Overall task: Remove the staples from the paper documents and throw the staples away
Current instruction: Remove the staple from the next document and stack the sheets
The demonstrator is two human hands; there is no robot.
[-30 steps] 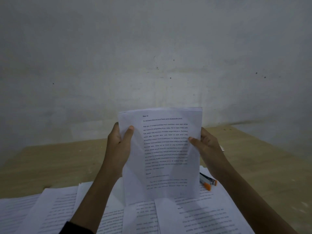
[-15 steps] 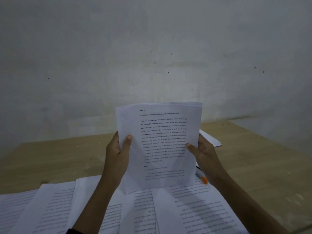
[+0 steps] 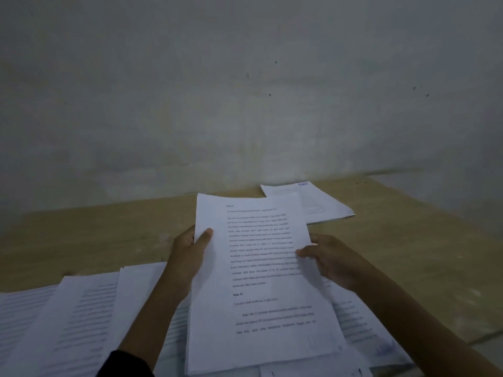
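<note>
Apparently midway: left hand (image 3: 187, 258) and right hand (image 3: 336, 263) each pinch one document's (image 3: 262, 297) edge above spread papers (image 3: 81, 317). No staple shows; remaining work is unclear.

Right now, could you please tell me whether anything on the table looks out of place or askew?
Nothing looks damaged or spilled. The loose sheets on the table overlap in an untidy fan, and a separate stack lies skewed farther back. The left hand and right hand hold one document above them.
</note>
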